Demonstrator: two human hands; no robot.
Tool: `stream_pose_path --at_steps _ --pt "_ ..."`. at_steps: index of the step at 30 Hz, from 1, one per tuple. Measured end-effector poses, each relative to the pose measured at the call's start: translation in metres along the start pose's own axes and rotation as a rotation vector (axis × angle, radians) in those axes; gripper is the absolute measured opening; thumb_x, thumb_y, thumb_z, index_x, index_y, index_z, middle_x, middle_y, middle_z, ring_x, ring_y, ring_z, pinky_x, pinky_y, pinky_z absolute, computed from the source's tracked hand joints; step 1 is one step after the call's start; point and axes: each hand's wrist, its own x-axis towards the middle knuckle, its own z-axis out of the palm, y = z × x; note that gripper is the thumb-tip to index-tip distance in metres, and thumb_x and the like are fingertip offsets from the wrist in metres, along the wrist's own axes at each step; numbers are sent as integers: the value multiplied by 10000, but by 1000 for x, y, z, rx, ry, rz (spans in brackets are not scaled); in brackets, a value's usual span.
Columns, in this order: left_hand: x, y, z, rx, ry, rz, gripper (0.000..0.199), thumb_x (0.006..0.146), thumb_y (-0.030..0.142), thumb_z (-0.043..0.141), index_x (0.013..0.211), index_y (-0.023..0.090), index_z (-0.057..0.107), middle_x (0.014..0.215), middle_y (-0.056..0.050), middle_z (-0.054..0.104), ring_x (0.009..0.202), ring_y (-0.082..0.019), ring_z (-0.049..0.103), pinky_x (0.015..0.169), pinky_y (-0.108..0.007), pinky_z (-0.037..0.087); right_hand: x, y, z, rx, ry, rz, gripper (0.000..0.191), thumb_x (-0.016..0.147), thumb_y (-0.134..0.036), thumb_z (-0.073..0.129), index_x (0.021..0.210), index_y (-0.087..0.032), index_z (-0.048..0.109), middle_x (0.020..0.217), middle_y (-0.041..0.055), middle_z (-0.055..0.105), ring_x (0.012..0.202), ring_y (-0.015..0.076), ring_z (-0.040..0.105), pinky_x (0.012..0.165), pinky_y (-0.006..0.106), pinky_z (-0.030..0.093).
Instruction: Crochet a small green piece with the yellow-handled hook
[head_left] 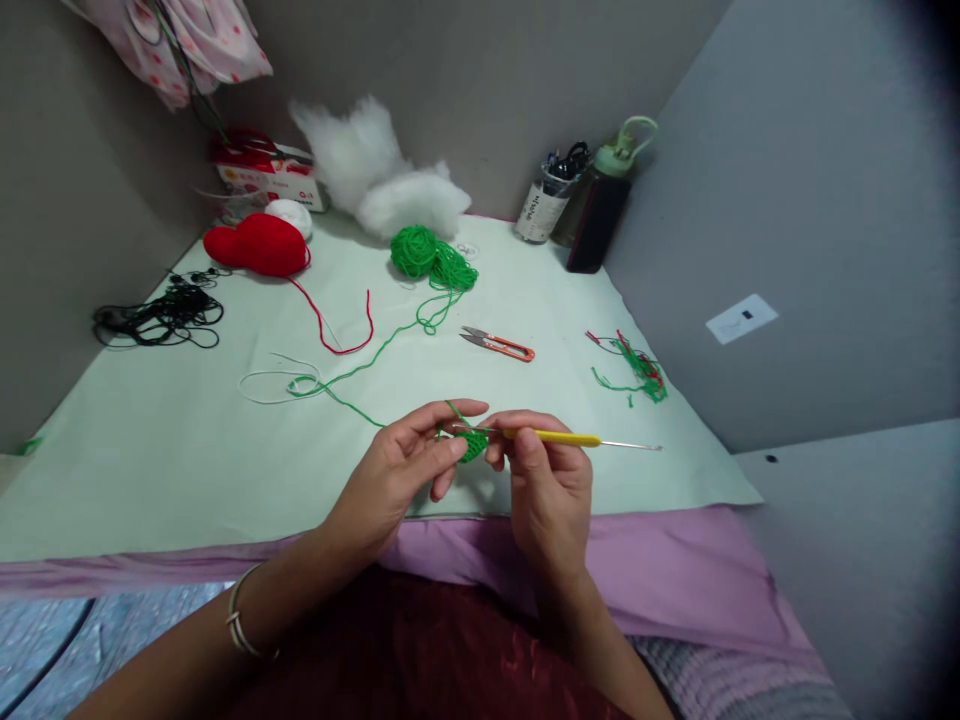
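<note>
My left hand point(401, 470) pinches a small green crocheted piece point(473, 446) between thumb and fingers, near the table's front edge. A strand of green yarn passes over its raised index finger. My right hand point(547, 470) is closed on a crochet hook with a yellow handle point(562, 438); one metal end points right, the other reaches the green piece. The green yarn point(364, 366) runs back across the table to a green ball point(413, 251) with loose loops beside it. Fingertips partly cover the green piece.
Orange-handled snips point(499, 345) lie beyond my hands. Red yarn point(262, 245), black cord point(161, 315) and white stuffing point(360, 160) are at the left and back. A pen cup point(540, 212), a dark bottle point(598, 220) and yarn scraps point(641, 370) are on the right.
</note>
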Motion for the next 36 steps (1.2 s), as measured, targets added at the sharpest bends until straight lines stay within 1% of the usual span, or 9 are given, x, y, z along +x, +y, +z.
stream_pose_path --at_steps 7,12,15,19,23,25,27,31,36 --pt "-1 3 -3 38 49 8 232 891 284 836 1122 289 851 913 19 646 551 -21 460 544 -203 316 4 -8 1 124 -12 37 206 1053 -337 635 963 -245 796 903 22 807 676 111 677 640 244 526" --pt "-1 3 -7 155 55 47 260 910 270 808 1165 304 839 777 39 587 572 -56 436 556 -207 329 2 -12 -2 -34 -62 -47 224 1092 -281 559 1027 -260 772 957 10 803 731 117 708 690 264 569" --pt "-2 3 -5 237 109 101 258 900 220 802 1144 290 847 729 47 541 595 -69 434 567 -201 343 -2 -16 -4 -273 -105 -200 235 1091 -199 534 1096 -268 758 983 9 790 780 125 723 730 282 587" --pt "-4 3 3 244 187 173 319 844 138 834 1128 282 853 840 34 591 625 -50 459 602 -177 389 -8 -12 -5 -620 -159 -537 294 1050 -109 549 1242 -255 716 1015 45 781 892 177 745 778 324 619" --pt "-3 6 4 -83 58 -54 514 858 212 854 1354 308 758 809 54 580 489 -4 334 469 -153 273 -13 -4 -8 -881 -173 -781 374 986 -78 651 1307 -253 729 1147 99 769 1035 229 747 811 349 635" --pt "-1 10 2 -238 -18 -168 483 868 221 850 1343 245 765 699 82 495 456 7 232 442 -144 216 -13 -5 -8 -787 -143 -722 379 997 -82 633 1309 -272 733 1137 87 771 1011 221 744 804 358 633" --pt "1 14 -1 -304 -25 -184 400 870 194 844 1268 196 801 672 90 449 462 14 193 442 -131 213 -11 -8 -6 -574 -77 -576 322 1025 -106 594 1240 -283 756 1029 53 774 908 194 727 757 347 617" --pt "0 18 0 -246 -19 -134 377 850 187 863 1220 251 827 849 31 581 465 39 262 430 -125 201 -4 -14 2 -223 -25 -339 242 1054 -166 575 1068 -281 788 905 17 744 759 151 665 650 299 559" --pt "-5 13 1 -27 94 2 438 822 240 914 1246 300 821 933 14 634 508 12 432 444 -127 292 -2 -11 12 -349 -91 -363 258 1039 -133 597 1141 -285 780 979 31 779 829 162 717 681 294 598"
